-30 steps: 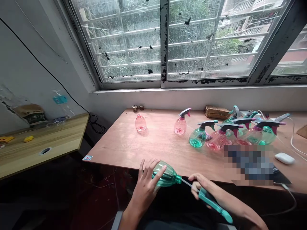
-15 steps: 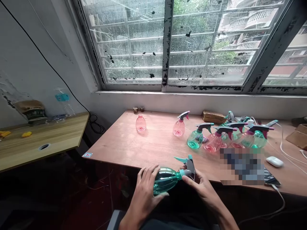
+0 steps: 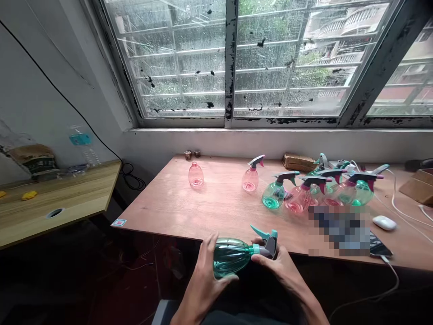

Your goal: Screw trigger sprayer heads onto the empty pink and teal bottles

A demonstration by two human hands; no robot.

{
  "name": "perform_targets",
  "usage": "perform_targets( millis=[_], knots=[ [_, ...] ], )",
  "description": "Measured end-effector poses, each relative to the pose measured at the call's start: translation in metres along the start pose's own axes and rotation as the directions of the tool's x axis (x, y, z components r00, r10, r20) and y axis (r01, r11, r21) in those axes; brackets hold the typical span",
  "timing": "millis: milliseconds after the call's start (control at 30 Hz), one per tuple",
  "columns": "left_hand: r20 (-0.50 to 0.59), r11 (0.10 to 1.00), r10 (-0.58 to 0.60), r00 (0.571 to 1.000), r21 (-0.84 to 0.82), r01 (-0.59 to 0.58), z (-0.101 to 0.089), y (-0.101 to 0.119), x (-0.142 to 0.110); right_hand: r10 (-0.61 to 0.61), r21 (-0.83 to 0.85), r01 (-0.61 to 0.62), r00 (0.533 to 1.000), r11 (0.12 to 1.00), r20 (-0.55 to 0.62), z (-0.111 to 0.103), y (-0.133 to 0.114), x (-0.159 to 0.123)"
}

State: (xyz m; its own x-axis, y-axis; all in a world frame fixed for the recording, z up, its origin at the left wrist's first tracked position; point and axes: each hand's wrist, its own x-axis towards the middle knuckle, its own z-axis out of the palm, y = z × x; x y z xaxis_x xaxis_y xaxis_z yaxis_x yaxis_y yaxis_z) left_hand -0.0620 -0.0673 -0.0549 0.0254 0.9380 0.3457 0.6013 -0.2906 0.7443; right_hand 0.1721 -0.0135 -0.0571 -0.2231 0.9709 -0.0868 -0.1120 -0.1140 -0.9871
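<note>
A green see-through spray bottle (image 3: 232,256) lies on its side in the air, just off the table's front edge. My left hand (image 3: 207,271) is wrapped round its base end. At the neck, my right hand (image 3: 275,264) grips the grey and turquoise spray head (image 3: 269,246), whose trigger points up and to the left. Some right fingers are hidden behind the head. Beyond my hands, a pink bottle without a spray head (image 3: 196,175) stands at the left. To its right is a pink spray bottle (image 3: 250,176) with a grey and pink head.
Several green and pink spray bottles (image 3: 299,198) crowd the right of the wooden table (image 3: 169,207). Near them lie a white mouse (image 3: 384,223), a phone (image 3: 380,246) on a white cable and a brown box (image 3: 299,161). Another desk (image 3: 84,189) stands at the left.
The spray head has turned, so its trigger now stands up more steeply. Both hands keep their hold on the bottle. The whole view has shifted slightly.
</note>
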Motion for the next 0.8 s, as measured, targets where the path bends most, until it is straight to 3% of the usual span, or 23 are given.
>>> perform_targets(
  millis=[167,267,400,600,800],
  knots=[
    [-0.142,0.925,-0.134,0.981,-0.372,0.072,0.011,-0.011,0.001,-0.046,-0.004,0.046,0.999,0.999,-0.022,0.001,-0.007,-0.002],
    [-0.033,0.841,-0.264,0.964,-0.497,0.213,0.014,-0.013,0.002,-0.086,-0.049,0.084,0.996,0.995,-0.038,0.001,-0.012,-0.001],
    [0.054,0.787,-0.379,0.924,-0.506,0.353,0.011,-0.005,0.012,-0.118,-0.091,0.115,0.993,0.989,-0.024,-0.004,-0.015,0.012],
    [0.102,0.777,-0.33,0.938,-0.535,0.331,0.01,0.002,0.069,-0.173,-0.065,0.17,0.984,0.983,-0.046,-0.026,-0.017,0.059],
    [0.271,0.772,-0.172,0.947,-0.561,0.3,0.015,-0.006,0.134,-0.196,0.018,0.196,0.98,0.98,-0.035,-0.045,-0.031,0.102]
  ],
)
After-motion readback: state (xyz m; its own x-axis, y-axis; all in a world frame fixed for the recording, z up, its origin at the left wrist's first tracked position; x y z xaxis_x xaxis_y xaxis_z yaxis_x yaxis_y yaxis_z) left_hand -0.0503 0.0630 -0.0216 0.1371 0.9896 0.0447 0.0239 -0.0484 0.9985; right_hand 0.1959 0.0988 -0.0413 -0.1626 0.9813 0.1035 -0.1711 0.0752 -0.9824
